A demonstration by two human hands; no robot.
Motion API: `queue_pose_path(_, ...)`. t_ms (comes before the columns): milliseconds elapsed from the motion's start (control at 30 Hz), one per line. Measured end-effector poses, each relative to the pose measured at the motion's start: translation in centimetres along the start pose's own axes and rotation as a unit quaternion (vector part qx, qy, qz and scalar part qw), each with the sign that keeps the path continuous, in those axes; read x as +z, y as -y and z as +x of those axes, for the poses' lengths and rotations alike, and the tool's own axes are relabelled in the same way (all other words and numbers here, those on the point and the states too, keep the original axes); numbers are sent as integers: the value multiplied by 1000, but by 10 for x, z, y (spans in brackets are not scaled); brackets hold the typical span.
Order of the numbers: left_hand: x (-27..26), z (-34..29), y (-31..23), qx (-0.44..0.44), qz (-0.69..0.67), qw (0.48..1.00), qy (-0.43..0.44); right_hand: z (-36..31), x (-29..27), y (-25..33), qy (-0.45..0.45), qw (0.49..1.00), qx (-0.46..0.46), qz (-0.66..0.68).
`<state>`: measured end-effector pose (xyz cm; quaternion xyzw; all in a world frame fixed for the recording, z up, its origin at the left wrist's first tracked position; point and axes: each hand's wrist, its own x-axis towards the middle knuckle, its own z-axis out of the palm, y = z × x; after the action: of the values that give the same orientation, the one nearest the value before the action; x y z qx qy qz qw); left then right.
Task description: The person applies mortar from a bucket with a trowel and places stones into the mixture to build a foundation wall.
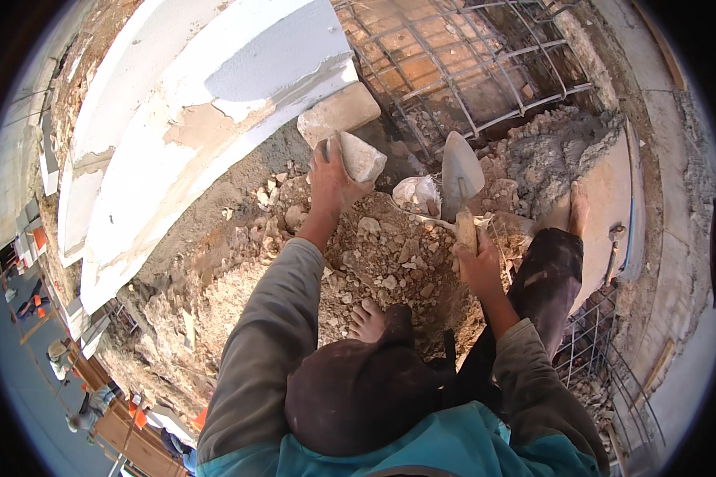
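Observation:
My left hand is closed round a pale, rough-edged block, thumb on its near side. Just beyond it, a second tan block lies against the foot of the white curved wall, close to the held one. In my right hand is a trowel, gripped by its wooden handle with the blade pointing away from me. The blade is smeared with grey. Beside the blade lies a crumpled white bag. A heap of wet grey mortar sits to the right.
A rebar grid spans the pit ahead. Loose rubble covers the ground around my bare feet. More rebar stands at lower right, near a hammer-like tool. Other people are far off at lower left.

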<state>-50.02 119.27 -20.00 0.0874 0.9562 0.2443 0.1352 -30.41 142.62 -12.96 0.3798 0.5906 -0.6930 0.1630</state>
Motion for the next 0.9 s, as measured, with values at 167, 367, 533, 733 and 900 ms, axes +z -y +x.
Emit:
queue_pose_path(167,38,40,3,161,160,970,90,-1,-16,-13,-24,999,-23,7)
queue_pose_path(367,59,67,4,211,202,949,119,11,-15,-18,-12,1000,-10,22)
queue_pose_path(533,61,74,13,155,150,969,120,18,-11,-19,-5,999,-16,51)
queue_pose_path(733,63,56,32,177,93,979,39,27,-10,-5,17,1000,-4,-1)
queue_pose_path(900,57,59,39,165,108,978,73,36,-4,-14,8,998,-41,-40)
